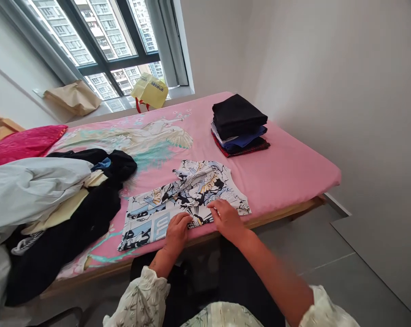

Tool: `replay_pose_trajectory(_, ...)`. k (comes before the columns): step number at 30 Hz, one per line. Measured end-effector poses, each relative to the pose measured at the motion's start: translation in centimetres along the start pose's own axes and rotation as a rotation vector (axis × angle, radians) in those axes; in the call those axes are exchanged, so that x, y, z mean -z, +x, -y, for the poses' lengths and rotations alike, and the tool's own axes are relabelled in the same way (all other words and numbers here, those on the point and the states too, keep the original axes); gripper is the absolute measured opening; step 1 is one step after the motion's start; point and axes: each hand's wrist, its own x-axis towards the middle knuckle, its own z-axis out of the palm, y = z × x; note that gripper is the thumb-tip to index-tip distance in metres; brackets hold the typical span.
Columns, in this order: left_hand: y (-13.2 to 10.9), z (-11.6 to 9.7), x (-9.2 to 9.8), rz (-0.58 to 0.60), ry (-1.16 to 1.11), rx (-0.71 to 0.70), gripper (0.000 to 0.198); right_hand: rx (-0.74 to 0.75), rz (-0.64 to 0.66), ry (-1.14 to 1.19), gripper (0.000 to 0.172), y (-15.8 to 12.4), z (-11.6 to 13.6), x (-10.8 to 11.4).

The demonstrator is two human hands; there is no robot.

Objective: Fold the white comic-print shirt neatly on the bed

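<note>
A short-sleeved shirt (pixel 195 195) printed in white, black, blue and yellow lies partly folded along the near side of the bed. My left hand (pixel 177 230) is at its near edge, fingers drawn together on the fabric. To the right, my right hand (pixel 225 219) rests on the same shirt, thumb and fingers slightly apart. The cloth stays flat against the bed under both hands. Beyond it stands a stack of folded clothes (pixel 239 118), black on top with blue, white and red plaid below.
Loose clothes (pixel 38 190) in grey, black and cream are heaped on the left of the pink bed sheet (pixel 287 168). Behind them lies a magenta pillow (pixel 24 144). A brown paper bag (pixel 74 101) and a yellow bag (pixel 150 90) sit by the window.
</note>
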Motion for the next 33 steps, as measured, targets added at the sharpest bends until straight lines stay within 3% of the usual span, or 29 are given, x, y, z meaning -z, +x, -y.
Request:
replay_pose_trajectory(4, -1.2, 1.2, 0.7, 0.087, 0.162, 0.147, 0.04, 0.001, 0.126, -0.13, 0.029, 2.7, -1.6, -2.9)
replay_pose_trajectory(6, -2.0, 1.7, 1.4, 0.178, 0.261, 0.256, 0.052, -0.046, 0.126, -0.185, 0.043, 3.4, -2.9, -3.2)
replay_pose_trajectory(9, -2.0, 1.9, 2.3, 0.223, 0.274, 0.317, 0.054, -0.078, 0.12, -0.241, 0.034, 4.1, -3.3, -2.7)
replay_pose_trajectory(11, -1.0, 1.6, 2.2, 0.17, 0.189, 0.226, 0.043, -0.076, 0.126, -0.257, 0.033, 4.8, -2.4, -2.3)
replay_pose_trajectory(13, 0.3, 0.9, 1.5, 0.11, 0.057, 0.035, 0.031, -0.059, 0.159, -0.261, 0.036, 6.0, -1.0, -2.3)
replay_pose_trajectory(16, 1.7, -0.3, -0.3, 0.091, -0.07, -0.18, 0.031, -0.03, 0.249, -0.272, 0.033, 8.5, 1.1, -3.1)
replay_pose_trajectory(22, 1.0, -1.4, -2.1, 0.073, -0.068, -0.191, 0.035, -0.07, 0.416, -0.32, 0.033, 12.5, 2.4, -6.2)
replay_pose_trajectory(27, 0.7, -1.3, -2.1, 0.072, -0.071, -0.161, 0.036, -0.124, 0.308, -0.291, 0.032, 12.0, 1.7, -7.2)
replay_pose_trajectory(33, 2.1, -1.2, -2.2, 0.051, -0.128, -0.181, 0.037, 0.019, 0.115, -0.215, 0.027, 8.0, 1.2, -5.0)
